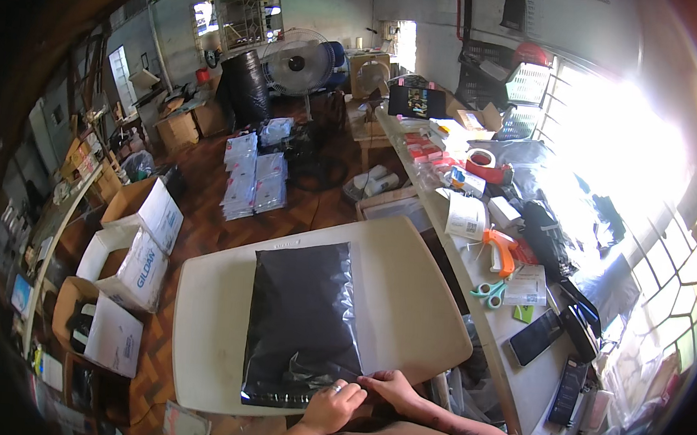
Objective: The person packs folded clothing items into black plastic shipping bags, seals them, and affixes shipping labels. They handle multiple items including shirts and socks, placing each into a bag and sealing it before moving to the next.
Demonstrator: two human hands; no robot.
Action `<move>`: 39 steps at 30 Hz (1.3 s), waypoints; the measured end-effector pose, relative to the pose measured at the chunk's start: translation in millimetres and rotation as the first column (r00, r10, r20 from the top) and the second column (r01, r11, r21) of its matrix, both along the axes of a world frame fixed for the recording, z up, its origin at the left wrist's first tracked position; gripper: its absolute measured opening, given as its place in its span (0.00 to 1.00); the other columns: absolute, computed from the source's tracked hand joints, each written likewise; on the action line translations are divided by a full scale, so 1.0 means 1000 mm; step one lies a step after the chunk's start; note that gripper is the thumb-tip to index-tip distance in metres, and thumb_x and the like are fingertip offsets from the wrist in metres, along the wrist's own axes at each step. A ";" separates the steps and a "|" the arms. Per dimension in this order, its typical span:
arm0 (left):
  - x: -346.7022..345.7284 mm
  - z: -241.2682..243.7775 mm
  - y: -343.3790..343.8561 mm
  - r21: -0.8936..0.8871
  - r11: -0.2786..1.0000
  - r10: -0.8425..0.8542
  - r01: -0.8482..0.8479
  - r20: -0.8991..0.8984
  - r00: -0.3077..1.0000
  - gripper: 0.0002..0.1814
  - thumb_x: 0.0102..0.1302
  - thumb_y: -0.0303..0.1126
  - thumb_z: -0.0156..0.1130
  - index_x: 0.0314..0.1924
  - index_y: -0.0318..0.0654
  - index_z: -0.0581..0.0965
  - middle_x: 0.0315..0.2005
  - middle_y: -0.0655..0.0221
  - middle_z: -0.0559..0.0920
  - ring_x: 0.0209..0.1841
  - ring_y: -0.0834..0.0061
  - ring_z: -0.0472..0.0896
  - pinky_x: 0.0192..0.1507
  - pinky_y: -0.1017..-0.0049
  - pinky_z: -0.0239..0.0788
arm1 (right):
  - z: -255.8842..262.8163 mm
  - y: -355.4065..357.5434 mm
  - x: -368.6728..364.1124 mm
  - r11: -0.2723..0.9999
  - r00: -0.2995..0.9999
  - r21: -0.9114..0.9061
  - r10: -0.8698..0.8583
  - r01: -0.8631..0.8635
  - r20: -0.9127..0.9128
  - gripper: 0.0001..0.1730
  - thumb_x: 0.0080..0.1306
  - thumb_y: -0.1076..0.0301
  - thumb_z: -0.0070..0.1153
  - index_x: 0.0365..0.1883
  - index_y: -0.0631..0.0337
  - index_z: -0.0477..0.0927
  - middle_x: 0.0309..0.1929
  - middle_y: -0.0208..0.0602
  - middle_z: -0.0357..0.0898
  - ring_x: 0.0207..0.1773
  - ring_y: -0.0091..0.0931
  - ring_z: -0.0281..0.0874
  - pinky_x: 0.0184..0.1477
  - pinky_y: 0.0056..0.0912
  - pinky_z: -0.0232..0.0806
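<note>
A black plastic mailer bag [302, 315] lies flat on a pale plastic table [421, 304], with its lower edge towards me. My left hand [333, 403], wearing a ring, pinches the bag's near edge by its right corner. My right hand [395, 390] meets it there, thumb and finger closed on the same corner. The fingertips of both hands nearly touch, and the small bit of film between them is mostly hidden. Creases and shine run across the bag's lower part and down its right side.
A side counter [462, 294] on the right holds an orange tagging gun [499, 252], green-handled scissors [490, 293], a smartphone [536, 338] and a tape dispenser [490, 167]. Open cardboard boxes [139, 268] stand at left. Stacked packaged garments [256, 180] lie on the floor beyond, near a fan [297, 64].
</note>
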State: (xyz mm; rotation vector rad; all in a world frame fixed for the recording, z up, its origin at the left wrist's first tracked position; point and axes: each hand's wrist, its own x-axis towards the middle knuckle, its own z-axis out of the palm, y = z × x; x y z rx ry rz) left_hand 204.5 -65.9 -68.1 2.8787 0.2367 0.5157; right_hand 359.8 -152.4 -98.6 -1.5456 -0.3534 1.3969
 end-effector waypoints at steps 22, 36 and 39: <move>-0.034 0.027 0.020 -0.235 0.965 0.154 -0.119 0.136 0.979 0.11 0.60 0.41 0.66 0.43 0.53 0.81 0.48 0.75 0.77 0.51 0.69 0.75 0.54 0.65 0.62 | 0.001 -0.009 0.002 0.995 0.993 0.044 -0.083 0.087 -0.086 0.14 0.65 0.62 0.64 0.37 0.66 0.82 0.27 0.27 0.78 0.24 0.15 0.70 0.25 0.16 0.62; 0.022 0.004 -0.004 -0.076 0.997 0.042 -0.029 0.179 0.983 0.08 0.59 0.37 0.66 0.38 0.47 0.81 0.43 0.77 0.78 0.49 0.75 0.75 0.52 0.67 0.61 | -0.024 -0.037 0.010 0.973 0.948 0.156 -0.118 0.170 -0.295 0.13 0.69 0.71 0.56 0.47 0.71 0.78 0.43 0.39 0.81 0.42 0.26 0.82 0.46 0.26 0.77; 0.019 0.005 -0.002 -0.082 0.996 0.059 -0.046 0.176 0.983 0.07 0.59 0.36 0.65 0.37 0.46 0.81 0.43 0.77 0.79 0.48 0.75 0.76 0.51 0.67 0.62 | -0.023 -0.034 0.010 0.976 0.949 0.158 -0.096 0.149 -0.300 0.12 0.68 0.72 0.56 0.46 0.71 0.78 0.43 0.39 0.81 0.43 0.28 0.82 0.47 0.28 0.77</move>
